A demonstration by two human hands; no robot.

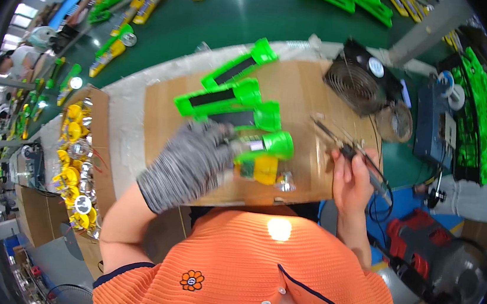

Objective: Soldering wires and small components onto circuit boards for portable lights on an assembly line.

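Holding green flashlight (265,145), left hand (192,164) (gloved); box (98,137), seemingly reflectors (73,164).

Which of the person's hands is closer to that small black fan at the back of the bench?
The right. The right hand, holding a soldering iron, sits just in front of the small black fan. The gloved left hand is farther off to the left, gripping a green flashlight.

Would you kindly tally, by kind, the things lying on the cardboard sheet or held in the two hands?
Green torch bodies lying on the cardboard sheet: 3
Green torch held in the gloved left hand: 1
Soldering iron in the bare right hand: 1
Total: 5
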